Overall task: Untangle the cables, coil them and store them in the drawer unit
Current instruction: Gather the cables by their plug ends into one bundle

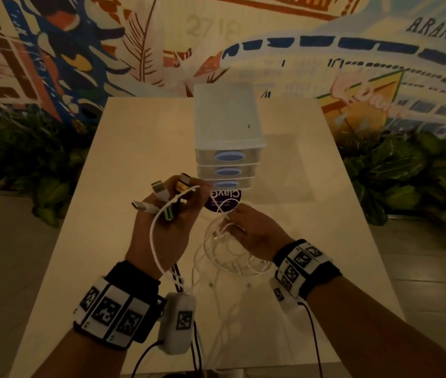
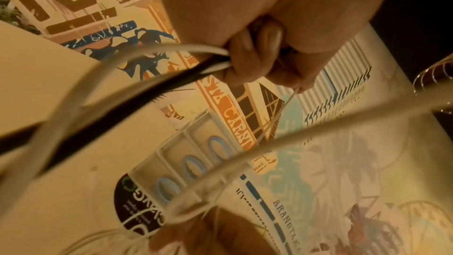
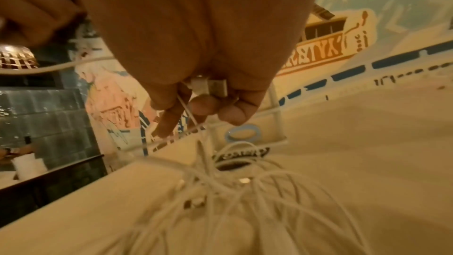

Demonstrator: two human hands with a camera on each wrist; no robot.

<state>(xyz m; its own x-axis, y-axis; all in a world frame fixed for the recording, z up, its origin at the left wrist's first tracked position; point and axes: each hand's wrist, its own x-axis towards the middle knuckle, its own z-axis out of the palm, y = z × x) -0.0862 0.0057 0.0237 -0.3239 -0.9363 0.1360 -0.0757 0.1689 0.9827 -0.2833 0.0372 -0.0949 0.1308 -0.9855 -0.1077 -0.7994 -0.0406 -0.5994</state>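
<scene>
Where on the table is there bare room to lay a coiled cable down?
Bare table lies left of the drawer unit, and right of it out to the table's edge. It is crowded in front of the drawers: the cable tangle, the round sticker, and both hands, left hand and right hand.

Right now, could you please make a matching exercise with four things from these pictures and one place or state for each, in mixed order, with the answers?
Things:
1. left hand
2. right hand
3. drawer unit
4. round purple sticker

Places or states:
A. all three drawers closed
B. flat on the table, before the unit
C. holds several cable plugs raised
D. pinches a thin white cable above the tangle

Pairs: 1-C, 2-D, 3-A, 4-B
</scene>
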